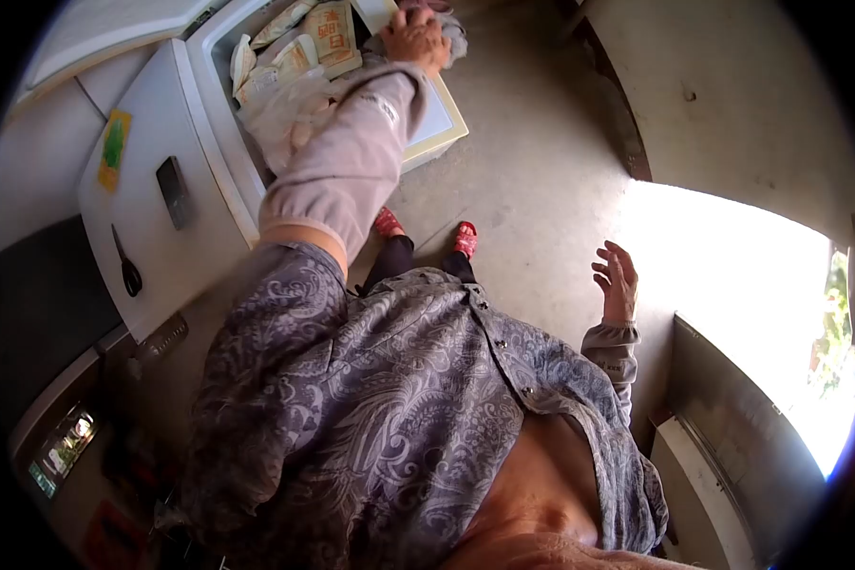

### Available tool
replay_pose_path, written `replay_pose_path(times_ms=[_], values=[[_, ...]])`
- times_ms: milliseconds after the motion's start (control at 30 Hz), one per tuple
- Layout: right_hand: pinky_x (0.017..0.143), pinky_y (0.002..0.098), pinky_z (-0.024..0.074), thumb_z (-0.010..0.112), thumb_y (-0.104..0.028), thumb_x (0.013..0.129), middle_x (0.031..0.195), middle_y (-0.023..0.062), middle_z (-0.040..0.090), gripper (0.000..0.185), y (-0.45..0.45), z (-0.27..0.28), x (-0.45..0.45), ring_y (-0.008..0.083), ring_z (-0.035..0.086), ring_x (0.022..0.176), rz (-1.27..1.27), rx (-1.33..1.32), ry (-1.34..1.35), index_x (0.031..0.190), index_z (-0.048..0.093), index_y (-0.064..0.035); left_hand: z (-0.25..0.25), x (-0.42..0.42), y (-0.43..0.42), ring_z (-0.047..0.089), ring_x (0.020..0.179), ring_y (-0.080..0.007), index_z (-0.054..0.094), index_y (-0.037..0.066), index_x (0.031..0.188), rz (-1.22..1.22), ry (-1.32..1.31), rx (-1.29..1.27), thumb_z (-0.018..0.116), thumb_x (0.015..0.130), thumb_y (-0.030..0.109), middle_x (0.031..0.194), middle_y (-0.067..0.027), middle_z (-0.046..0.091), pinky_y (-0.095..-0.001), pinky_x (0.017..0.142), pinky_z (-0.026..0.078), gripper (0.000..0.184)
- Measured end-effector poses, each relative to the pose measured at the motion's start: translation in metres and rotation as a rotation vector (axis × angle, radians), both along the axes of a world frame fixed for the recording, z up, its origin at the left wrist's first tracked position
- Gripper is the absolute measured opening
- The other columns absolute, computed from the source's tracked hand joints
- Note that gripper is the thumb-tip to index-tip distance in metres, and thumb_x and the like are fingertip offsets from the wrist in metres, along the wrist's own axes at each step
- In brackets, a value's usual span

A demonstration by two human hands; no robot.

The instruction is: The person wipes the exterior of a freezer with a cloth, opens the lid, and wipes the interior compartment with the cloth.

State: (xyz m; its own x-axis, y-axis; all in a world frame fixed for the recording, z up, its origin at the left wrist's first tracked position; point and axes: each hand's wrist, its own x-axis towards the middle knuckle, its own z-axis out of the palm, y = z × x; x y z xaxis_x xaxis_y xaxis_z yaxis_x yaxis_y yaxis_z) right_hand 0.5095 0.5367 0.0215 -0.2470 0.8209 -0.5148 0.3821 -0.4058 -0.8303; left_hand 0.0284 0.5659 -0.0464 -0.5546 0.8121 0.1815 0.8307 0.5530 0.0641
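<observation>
At the top, my left hand (pixel 415 43) reaches over the corner of an open chest freezer (pixel 437 123), its fingers bent over a crumpled grey cloth (pixel 456 40). Part of the cloth is hidden under the hand. Inside the freezer lie printed paper packets (pixel 332 36) and a clear plastic bag (pixel 290 119) with pale pieces in it. My right hand (pixel 619 282) hangs in the air on the right, above the floor, with its fingers apart and nothing in them.
A white panel (pixel 147 233) left of the freezer bears a dark phone-like object (pixel 174 193), black scissors (pixel 126 266) and a yellow-green sticker or packet (pixel 114 150). My feet in red footwear (pixel 465 239) stand on the concrete floor (pixel 532 161). Bright light enters at the right.
</observation>
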Motion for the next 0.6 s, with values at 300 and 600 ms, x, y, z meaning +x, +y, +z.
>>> replay_pose_path(times_ms=[300,600], values=[[0.071,0.0267,0.0474,0.056,-0.038,0.092,0.105,0.008,0.062,0.042,0.016,-0.006,0.006,0.0141,0.06,0.084,0.168,0.053,0.054,0.121,0.056,-0.0079,0.007,0.119,-0.133,0.046,0.108,-0.0363,0.058,0.015,0.106,-0.11,-0.31,0.477,0.066,0.068,0.0,0.122,-0.0093,0.048,-0.0439,0.091,0.04,0.041],[0.067,0.0238,0.0458,0.057,-0.036,0.091,0.098,0.0051,0.063,0.04,0.016,-0.026,0.03,0.0116,0.059,0.08,0.25,0.024,0.069,0.12,0.057,-0.0083,0.02,0.084,-0.204,0.05,0.103,-0.0371,0.055,0.007,0.108,0.126,-0.208,0.19,0.058,0.078,0.015,0.107,-0.0137,0.054,-0.0471,0.089,0.041,0.031]])
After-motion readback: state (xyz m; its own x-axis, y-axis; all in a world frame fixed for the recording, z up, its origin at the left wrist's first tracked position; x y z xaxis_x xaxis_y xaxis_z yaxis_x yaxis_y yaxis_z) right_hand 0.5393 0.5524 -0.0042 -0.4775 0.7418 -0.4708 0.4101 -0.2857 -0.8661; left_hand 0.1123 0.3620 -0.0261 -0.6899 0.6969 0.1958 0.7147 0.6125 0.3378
